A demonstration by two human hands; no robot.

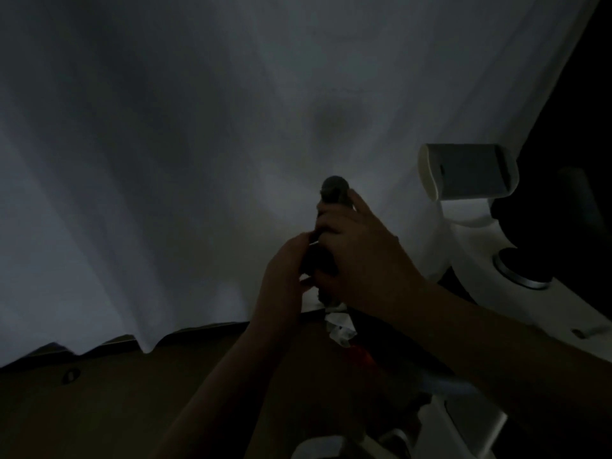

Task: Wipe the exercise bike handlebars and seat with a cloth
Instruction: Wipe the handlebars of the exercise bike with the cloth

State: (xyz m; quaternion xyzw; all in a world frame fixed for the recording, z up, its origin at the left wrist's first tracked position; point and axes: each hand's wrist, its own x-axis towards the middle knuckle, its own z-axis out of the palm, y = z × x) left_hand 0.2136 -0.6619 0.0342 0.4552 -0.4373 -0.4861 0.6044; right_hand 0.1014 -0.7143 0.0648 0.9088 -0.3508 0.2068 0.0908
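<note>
The scene is very dim. A dark, round-ended handlebar grip (pixel 335 187) of the exercise bike rises in the middle of the view. My right hand (pixel 361 256) curls round the grip from the right, its forefinger lying up along it. From the left, my left hand (pixel 284 270) closes on the same grip, and pale slivers of what looks like the cloth (pixel 337 326) show at its fingers and hang below both hands. The seat is out of view.
The bike's white frame (pixel 470 246) stands to the right with a boxy white holder (pixel 463 170) on top and a round metal knob (pixel 520 271) lower down. A white curtain (pixel 165 160) fills the background. Brown floor (pixel 116 392) lies below it.
</note>
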